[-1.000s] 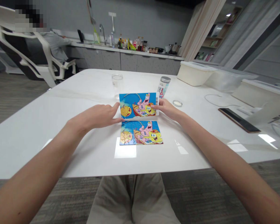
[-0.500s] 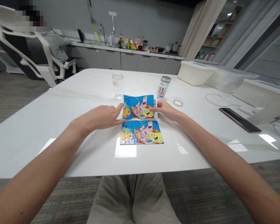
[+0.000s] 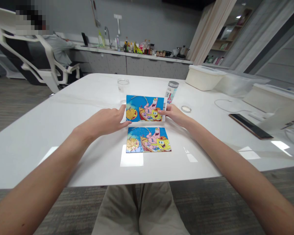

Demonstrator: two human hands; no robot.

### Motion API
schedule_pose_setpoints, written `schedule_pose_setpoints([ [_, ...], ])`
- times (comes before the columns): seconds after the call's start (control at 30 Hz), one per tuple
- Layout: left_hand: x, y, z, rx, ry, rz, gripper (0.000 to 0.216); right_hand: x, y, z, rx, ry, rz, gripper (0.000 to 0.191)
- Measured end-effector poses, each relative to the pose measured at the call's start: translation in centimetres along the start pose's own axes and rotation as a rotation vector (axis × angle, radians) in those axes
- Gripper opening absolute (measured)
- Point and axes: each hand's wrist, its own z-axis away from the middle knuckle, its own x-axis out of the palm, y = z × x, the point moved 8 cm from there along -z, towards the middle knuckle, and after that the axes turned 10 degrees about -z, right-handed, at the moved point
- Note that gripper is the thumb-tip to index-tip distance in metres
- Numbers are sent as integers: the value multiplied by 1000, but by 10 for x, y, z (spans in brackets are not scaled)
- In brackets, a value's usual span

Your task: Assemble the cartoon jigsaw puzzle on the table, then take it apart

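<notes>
A picture card [image 3: 147, 109] with a cartoon fishing scene and a barcode strip stands tilted up between my two hands. My left hand [image 3: 107, 120] holds its left edge, with the thumb at the lower left corner. At the right edge, my right hand [image 3: 173, 114] grips the card, thumb in front and other fingers behind. Below it on the table lies an assembled jigsaw puzzle [image 3: 149, 140] showing the same scene, flat and apart from the card. Behind the card are a clear jar [image 3: 123, 85] and a printed canister [image 3: 171, 91] with a silver lid.
A small ring-shaped lid [image 3: 186, 109] lies right of my right hand. Farther right on the white table [image 3: 93, 163] are a dark phone-like slab [image 3: 251, 125], a cable and plastic bins [image 3: 205, 77]. A person sits in an office chair [image 3: 47, 54] at back left.
Both hands have raised the card slightly and shifted it left, opening a gap between it and the puzzle. The puzzle has stayed in place.
</notes>
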Motion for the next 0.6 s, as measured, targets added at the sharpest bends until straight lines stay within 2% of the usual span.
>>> schedule_pose_setpoints([
  [0.27,2,-3,-1,-4,28,2,69,1,1,0,-1,-3,-7,38],
  [0.6,6,-2,-2,28,-4,16,69,6,-2,2,16,-21,-53,37],
])
